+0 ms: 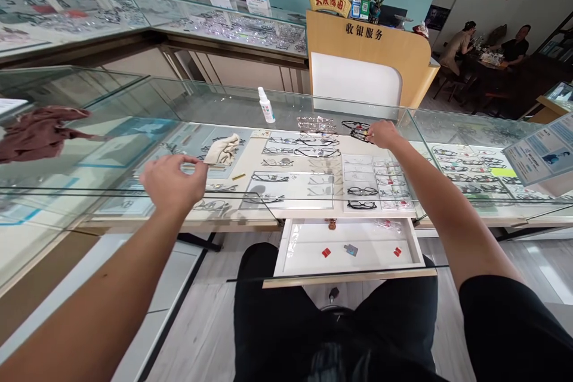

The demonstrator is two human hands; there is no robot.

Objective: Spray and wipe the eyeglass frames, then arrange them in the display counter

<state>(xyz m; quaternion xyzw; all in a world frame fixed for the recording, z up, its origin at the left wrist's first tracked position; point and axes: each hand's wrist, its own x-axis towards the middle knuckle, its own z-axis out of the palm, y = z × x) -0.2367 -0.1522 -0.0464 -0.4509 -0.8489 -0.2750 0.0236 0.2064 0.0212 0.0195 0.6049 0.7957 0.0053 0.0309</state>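
Observation:
My right hand is over the far part of the glass counter, its fingers closed on dark-framed eyeglasses. Left of it, several eyeglasses lie in rows. My left hand hovers over the left part of the counter, thumb and fingers curled together in a pinch. Whether anything thin is between those fingertips I cannot make out. Right beside them is a crumpled cream cloth. A white spray bottle stands upright on the glass farther back.
Below the counter, an open drawer over my lap holds small red and grey packets. A brown cloth lies at left, and a sign stands at right. Beyond are a wooden cashier desk and two people seated far off.

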